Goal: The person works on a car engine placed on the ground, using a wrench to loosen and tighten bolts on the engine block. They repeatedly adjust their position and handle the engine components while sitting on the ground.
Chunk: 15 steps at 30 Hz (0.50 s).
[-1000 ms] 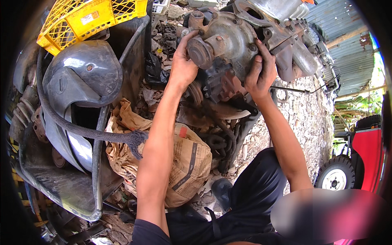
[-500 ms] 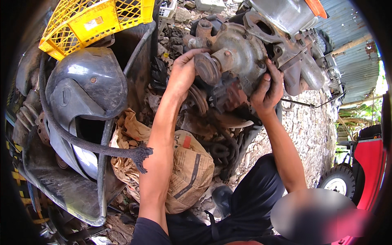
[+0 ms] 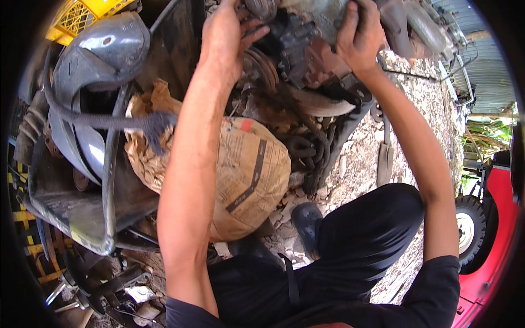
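At the top edge of the view is a rusty grey metal pump with a round hub, partly cut off by the frame. My left hand is at its left side beside the hub, fingers reaching around and under it. My right hand grips the opposite edge of the housing with bent fingers. Just below the pump lie a reddish-brown metal block and dark, greasy machine parts. Rusty pulley-like discs sit beneath my left hand.
A torn brown paper sack stands between my left forearm and my legs. On the left, a dark plastic bin holds a scuffed helmet, with a frayed black rope across it. A yellow crate is behind; a red vehicle stands right.
The view has tilted down, so the pump and both hands now sit higher in the picture. My left fingers have spread from their earlier hold near the hub.
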Available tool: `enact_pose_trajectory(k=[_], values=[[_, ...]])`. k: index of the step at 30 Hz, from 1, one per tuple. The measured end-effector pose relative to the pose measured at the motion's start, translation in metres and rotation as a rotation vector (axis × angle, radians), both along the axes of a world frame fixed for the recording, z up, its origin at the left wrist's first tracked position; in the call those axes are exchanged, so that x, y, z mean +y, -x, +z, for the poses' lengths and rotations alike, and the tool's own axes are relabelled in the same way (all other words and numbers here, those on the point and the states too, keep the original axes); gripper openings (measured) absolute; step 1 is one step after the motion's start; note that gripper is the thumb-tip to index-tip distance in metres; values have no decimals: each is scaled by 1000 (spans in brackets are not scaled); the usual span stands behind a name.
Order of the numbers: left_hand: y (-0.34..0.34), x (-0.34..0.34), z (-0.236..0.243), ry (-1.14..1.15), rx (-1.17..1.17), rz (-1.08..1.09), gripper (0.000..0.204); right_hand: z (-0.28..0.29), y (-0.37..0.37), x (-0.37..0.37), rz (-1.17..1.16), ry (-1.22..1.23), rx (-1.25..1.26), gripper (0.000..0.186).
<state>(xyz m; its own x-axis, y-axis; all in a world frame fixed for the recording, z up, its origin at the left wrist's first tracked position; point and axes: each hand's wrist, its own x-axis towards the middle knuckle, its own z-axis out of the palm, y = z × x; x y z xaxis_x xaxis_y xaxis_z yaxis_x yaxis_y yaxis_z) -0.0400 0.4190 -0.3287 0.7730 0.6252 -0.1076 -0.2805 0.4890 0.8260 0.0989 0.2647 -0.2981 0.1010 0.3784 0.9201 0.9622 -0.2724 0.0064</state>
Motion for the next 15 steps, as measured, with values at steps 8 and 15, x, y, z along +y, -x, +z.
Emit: enact_pose_trajectory(k=[8,15], values=[[18,-39,6,-80,111,56,55,7,19,-25,4,101,6,38],[24,-67,-4,-193,247,0,62,-36,-6,-92,212,174,231,33]])
